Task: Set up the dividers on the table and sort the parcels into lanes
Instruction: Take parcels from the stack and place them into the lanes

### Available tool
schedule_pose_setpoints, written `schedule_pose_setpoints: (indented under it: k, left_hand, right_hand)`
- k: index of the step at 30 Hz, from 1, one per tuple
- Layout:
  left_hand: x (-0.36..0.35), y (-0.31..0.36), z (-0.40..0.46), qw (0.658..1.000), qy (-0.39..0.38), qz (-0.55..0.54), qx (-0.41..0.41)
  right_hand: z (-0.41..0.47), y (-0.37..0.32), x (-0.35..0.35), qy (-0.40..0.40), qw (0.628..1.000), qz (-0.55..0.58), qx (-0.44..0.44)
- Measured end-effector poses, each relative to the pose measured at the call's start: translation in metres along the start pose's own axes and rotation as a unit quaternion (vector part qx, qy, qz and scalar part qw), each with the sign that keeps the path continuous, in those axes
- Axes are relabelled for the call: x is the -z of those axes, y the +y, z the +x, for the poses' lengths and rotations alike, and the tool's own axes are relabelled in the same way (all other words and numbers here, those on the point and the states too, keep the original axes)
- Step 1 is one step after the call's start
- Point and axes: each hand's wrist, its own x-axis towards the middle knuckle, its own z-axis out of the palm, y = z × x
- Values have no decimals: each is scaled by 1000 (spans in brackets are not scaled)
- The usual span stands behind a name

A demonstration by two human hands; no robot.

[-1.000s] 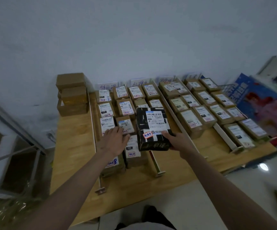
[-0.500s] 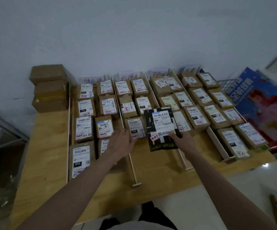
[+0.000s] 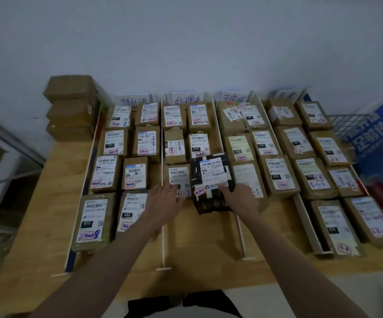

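Right hand [image 3: 241, 199] gripped the black parcel [image 3: 211, 182] at its near right corner, thumb on the label side and the rest of the fingers hidden beneath, while the left hand [image 3: 164, 203] lay flat with relaxed fingers on the brown parcel [image 3: 178, 177] just to the left, holding nothing.

Taking things from biggest down: the wooden table [image 3: 43, 226] stood against a pale wall [image 3: 186, 42], four lanes of brown boxes filling most of it, each lane headed by a handwritten card [image 3: 187, 101]. White dividers [image 3: 163, 203] ran from the wall toward the near edge. The black parcel sat in the second lane from the left, third row, tilted, its near end raised.

To finish the placement well, I judged it should be lowered flat and squared against the brown parcel, the left hand steadying that neighbour so the row did not shift.

Room was tight on the right, where the next divider [image 3: 238, 228] ran just beside the parcel. Bare wood lay open toward the near edge of that lane, which was the safe direction for drawing the hands out.
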Motion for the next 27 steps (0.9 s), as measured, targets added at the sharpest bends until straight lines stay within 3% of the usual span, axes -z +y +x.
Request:
schedule_pose_setpoints:
  k: [13, 19, 27]
  left_hand:
    - [-32, -11, 27, 997, -66, 31, 24]
    - [-34, -14, 29, 997, -67, 37, 19]
    - [-42, -19, 28, 999, -42, 21, 5]
  right_hand:
    - [31, -3, -14, -40, 999, -15, -3]
    - [33, -3, -21, -65, 997, 44, -9]
    - [34, 0, -25, -73, 995, -64, 30]
